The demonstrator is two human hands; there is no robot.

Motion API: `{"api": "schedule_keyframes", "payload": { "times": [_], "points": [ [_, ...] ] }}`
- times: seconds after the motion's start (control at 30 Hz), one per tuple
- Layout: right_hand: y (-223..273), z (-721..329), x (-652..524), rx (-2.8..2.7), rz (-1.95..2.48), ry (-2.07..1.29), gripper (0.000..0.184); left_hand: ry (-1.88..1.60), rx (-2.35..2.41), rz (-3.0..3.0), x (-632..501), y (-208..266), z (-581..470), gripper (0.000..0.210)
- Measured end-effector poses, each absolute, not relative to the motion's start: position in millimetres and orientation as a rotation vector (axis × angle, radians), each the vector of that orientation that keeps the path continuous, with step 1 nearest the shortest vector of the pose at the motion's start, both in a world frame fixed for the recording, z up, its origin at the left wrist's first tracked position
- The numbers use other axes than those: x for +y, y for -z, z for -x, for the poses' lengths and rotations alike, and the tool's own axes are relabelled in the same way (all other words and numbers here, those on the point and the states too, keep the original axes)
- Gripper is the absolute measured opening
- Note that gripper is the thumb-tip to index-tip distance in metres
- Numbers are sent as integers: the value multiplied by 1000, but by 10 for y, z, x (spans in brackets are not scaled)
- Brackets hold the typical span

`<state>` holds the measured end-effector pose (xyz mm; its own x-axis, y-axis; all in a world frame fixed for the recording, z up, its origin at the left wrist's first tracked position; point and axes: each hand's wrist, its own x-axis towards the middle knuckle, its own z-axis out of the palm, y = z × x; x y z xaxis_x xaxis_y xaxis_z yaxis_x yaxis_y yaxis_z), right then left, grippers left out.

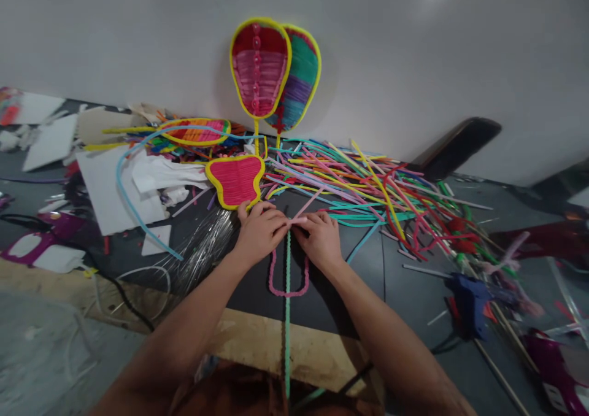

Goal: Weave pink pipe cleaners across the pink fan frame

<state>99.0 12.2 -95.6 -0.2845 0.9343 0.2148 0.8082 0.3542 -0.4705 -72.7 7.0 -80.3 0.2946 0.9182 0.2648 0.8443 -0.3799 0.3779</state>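
Between my left hand [263, 229] and my right hand [319, 235], a light pink pipe cleaner [307, 204] is pinched where it crosses the top of a green twisted stem [288, 318]. The fingers of both hands are closed on it, thumbs and fingertips nearly meeting. Below them hangs a darker pink twisted loop [289, 294], rounded at the bottom and crossed by the green stem, which runs down past the table edge. Just above my left hand lies a pink wrapped shape with a yellow border [237, 181]; my left fingers are close to its lower edge.
Two yellow-edged wrapped paddles [260, 66] lean against the wall. A heap of coloured pipe cleaners [350, 180] spreads behind my hands. White card [113, 189] and wire strands [207, 244] lie left. A blue glue gun [472, 302] sits right, a purple one [46, 241] left.
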Motion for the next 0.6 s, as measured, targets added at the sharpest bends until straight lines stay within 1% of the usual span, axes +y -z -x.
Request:
{"api": "schedule_keyframes", "payload": {
  "times": [0.23,0.37,0.5,0.6],
  "points": [
    [918,-992,120,-2164,1501,-436,15,-678,1699,-2357,93,840,730,18],
    [894,-1006,151,-2072,1504,-547,18,-663,1666,-2374,95,834,740,19],
    [879,-999,186,-1929,1482,-690,14,-659,1678,-2375,86,822,729,19],
    [891,-985,193,-1874,1478,-688,13,-656,1712,-2363,86,825,713,18]
  ]
}}
